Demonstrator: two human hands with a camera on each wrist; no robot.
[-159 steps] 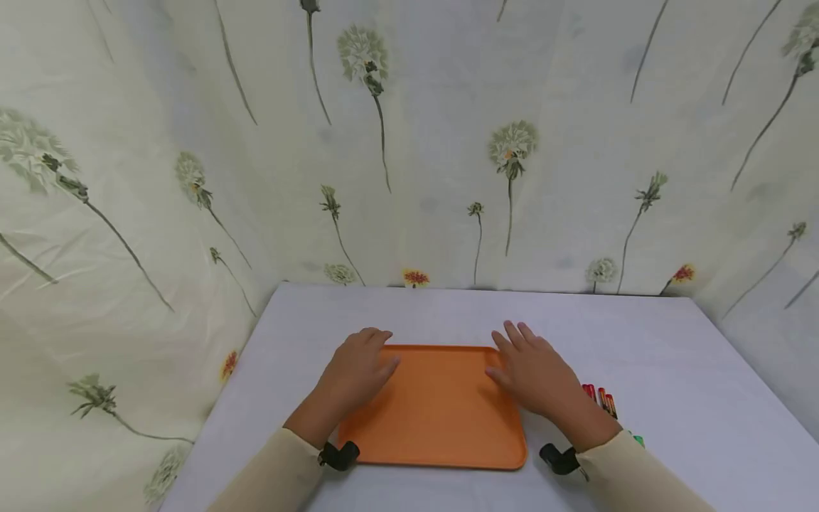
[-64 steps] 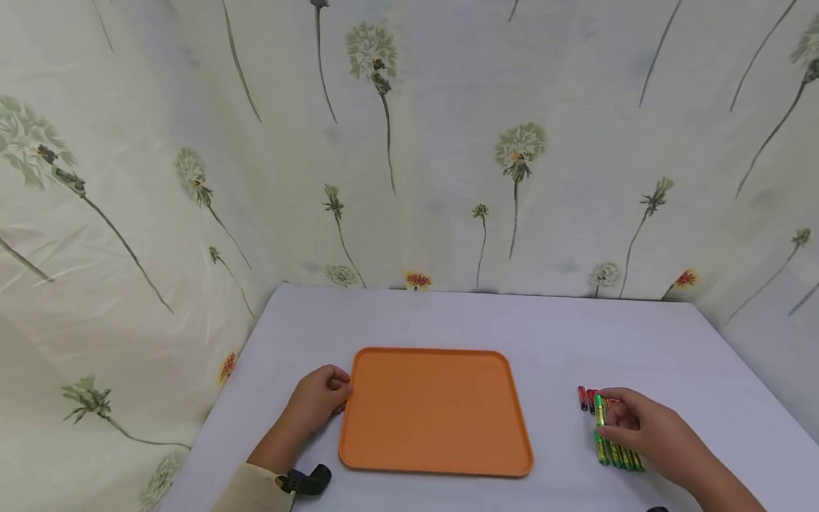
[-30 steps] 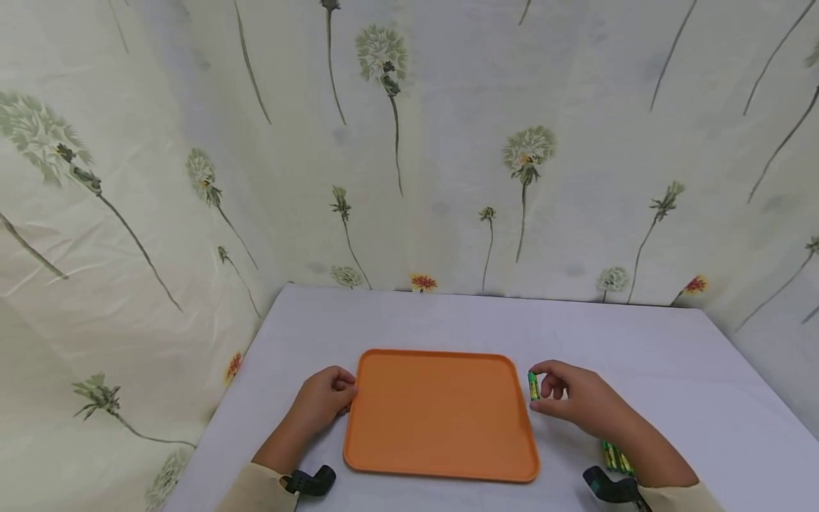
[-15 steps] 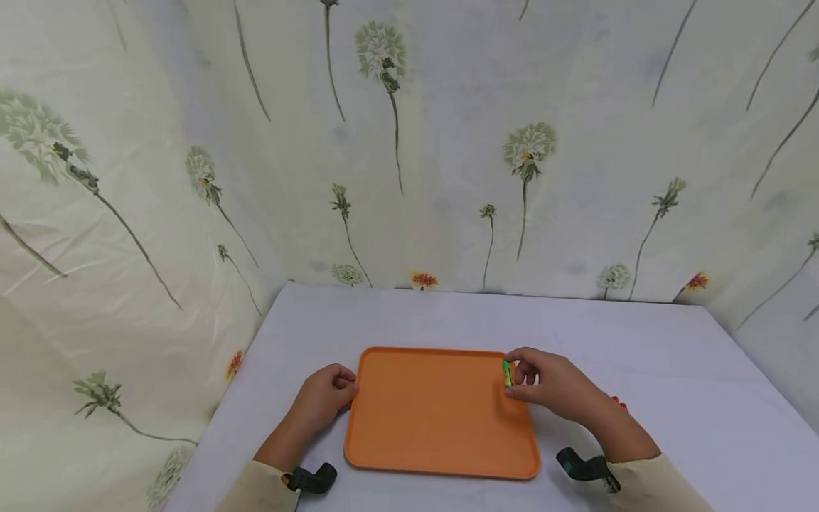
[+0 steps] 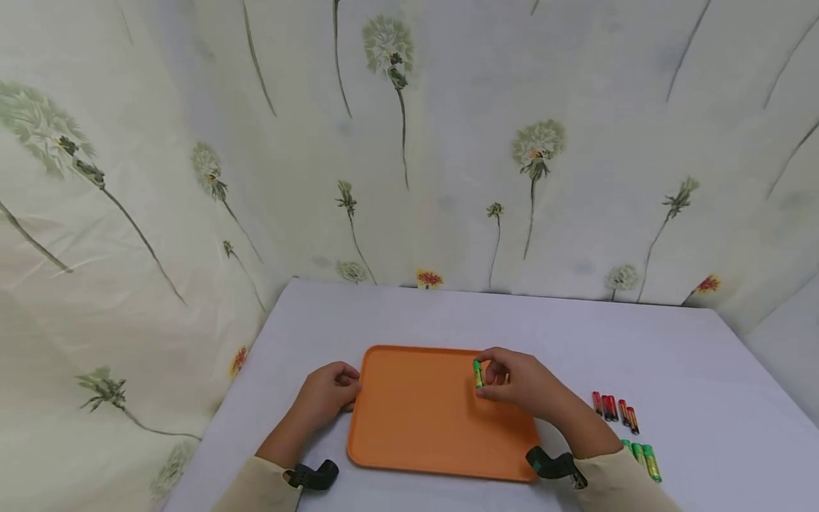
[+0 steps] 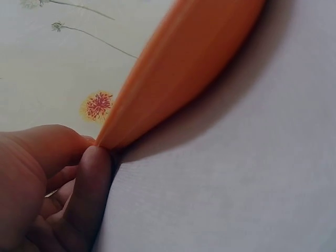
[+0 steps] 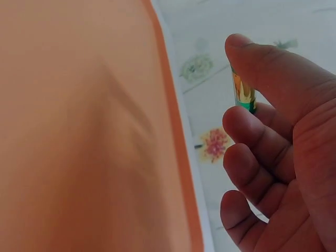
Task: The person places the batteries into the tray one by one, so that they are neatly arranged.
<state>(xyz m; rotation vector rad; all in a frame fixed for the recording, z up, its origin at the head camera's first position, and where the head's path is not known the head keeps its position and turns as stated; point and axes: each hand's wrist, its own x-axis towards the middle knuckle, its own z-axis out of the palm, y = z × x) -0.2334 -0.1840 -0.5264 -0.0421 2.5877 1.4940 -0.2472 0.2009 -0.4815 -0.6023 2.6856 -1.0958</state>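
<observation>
My right hand pinches a green and gold battery between thumb and fingers, held above the right half of the orange tray. A shadow of the hand falls on the tray's surface. In the right wrist view the battery shows partly, its ends covered by thumb and fingertip. At the tray's left side my left hand grips the rim. The left wrist view shows thumb and finger meeting at the tray's edge; the other fingers are curled below.
Right of the tray lie several red batteries in a row on the white table. Nearer to me are several green batteries, partly hidden by my right sleeve. A flowered cloth hangs behind the table.
My right hand picked up a green battery from the group on the right and carried it left over the tray. The left hand went to the tray's left rim and has stayed there.
</observation>
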